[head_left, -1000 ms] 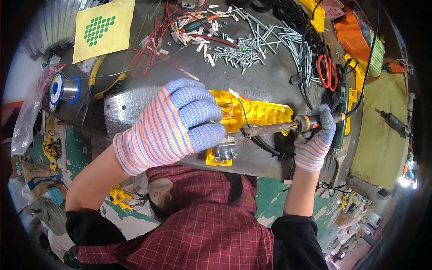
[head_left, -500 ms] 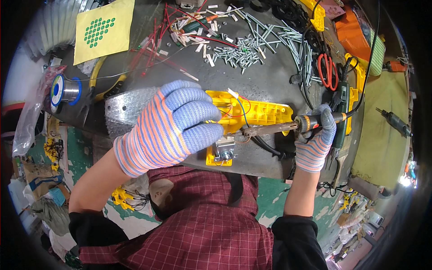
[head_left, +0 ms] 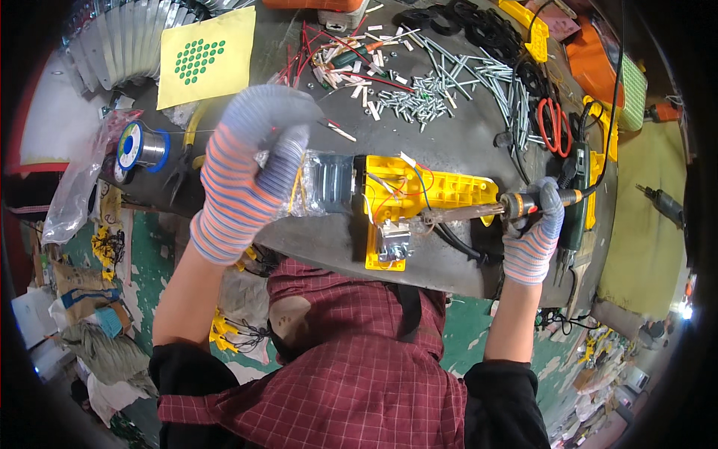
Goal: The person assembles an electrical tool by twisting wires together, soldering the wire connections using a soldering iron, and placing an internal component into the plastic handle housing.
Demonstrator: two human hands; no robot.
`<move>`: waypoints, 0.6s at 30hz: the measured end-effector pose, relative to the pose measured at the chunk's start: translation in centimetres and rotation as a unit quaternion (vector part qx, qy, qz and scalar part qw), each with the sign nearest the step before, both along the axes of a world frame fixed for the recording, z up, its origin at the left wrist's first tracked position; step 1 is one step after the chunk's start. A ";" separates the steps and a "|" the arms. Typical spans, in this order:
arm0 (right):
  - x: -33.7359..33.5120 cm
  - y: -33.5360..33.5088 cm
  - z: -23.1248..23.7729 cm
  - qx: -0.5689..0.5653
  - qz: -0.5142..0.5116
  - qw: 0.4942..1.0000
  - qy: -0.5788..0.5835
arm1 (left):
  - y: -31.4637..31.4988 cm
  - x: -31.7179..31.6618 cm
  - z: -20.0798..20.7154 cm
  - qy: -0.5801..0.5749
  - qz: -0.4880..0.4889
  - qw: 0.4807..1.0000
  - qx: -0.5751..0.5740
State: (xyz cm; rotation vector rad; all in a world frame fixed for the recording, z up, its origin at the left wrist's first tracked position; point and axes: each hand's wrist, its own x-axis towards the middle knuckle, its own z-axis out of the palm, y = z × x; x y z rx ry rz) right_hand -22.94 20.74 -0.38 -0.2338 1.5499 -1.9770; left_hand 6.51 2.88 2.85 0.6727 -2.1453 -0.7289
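Yellow plastic makes up the long housing (head_left: 456,188) lying on the grey worktop (head_left: 482,161), and I take it as the centre of my clock. Its ribbed, hollow inside faces up; its broad end points to 9 o'clock, and the body narrows toward 3, where the end is rounded. Thin red and blue wires (head_left: 421,183) loop across the broad half, with a small white tag (head_left: 408,159) near its upper edge. Just beside it at 7 o'clock sits a shiny metal part (head_left: 395,245) in a smaller yellow piece (head_left: 372,253).

Both hands wear striped knit gloves with grey-blue fingers. At 4 o'clock, the right hand (head_left: 535,232) grips a soldering iron (head_left: 523,202) by its black, orange-banded handle; the brownish shaft slants along the housing's lower edge, its tip near the metal part, though I can't tell whether they touch. At 9 o'clock, the left hand (head_left: 254,165) is raised and blurred, fingers bent over, and I can't tell whether it pinches anything.

Small screws (head_left: 419,108) are heaped at 12 o'clock, red-handled scissors (head_left: 553,127) lie at 2, and a solder spool (head_left: 153,150) stands beyond the left hand.
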 end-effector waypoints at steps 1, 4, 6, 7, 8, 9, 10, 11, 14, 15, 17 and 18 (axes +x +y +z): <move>-0.2 0.3 0.0 -0.003 0.042 0.999 -0.004 | 0.0 0.1 0.1 0.013 0.000 0.997 0.078; 0.4 0.0 0.4 0.007 0.011 1.000 -0.008 | 0.8 -0.8 -0.3 0.033 -0.093 0.993 0.064; 0.4 0.0 0.6 0.010 0.017 1.000 -0.015 | 2.5 -1.4 -0.8 -0.002 -0.107 0.989 0.104; 0.8 -0.3 1.0 0.019 0.002 0.999 -0.030 | 2.9 -1.8 -1.2 -0.024 -0.110 0.989 0.093; 1.0 -0.4 1.2 0.029 -0.013 0.999 -0.045 | 3.1 -2.1 -1.8 -0.046 -0.112 0.989 0.082; 0.9 -0.1 1.0 0.012 0.017 0.999 -0.043 | 2.8 -2.5 -2.2 -0.025 -0.125 0.992 0.002; 1.0 -0.1 1.0 0.015 0.017 0.999 -0.043 | 2.9 -2.6 -2.5 -0.024 -0.125 0.992 0.005; 1.4 -0.5 1.1 0.012 0.006 0.999 -0.033 | 2.9 -2.6 -2.7 -0.016 -0.121 0.992 0.020; 2.3 -1.0 1.5 0.012 -0.022 0.999 -0.020 | 2.5 -2.7 -2.5 -0.014 -0.134 0.990 0.032; 2.3 -1.0 1.4 0.010 -0.003 1.000 -0.004 | 2.4 -2.7 -2.3 -0.026 -0.149 0.988 -0.001; 2.2 -0.7 1.3 0.011 0.017 1.000 0.009 | 2.4 -2.5 -2.3 -0.039 -0.164 0.985 -0.030; 1.9 -0.4 1.3 0.013 0.014 1.000 0.009 | 2.5 -2.4 -2.3 -0.035 -0.170 0.984 -0.023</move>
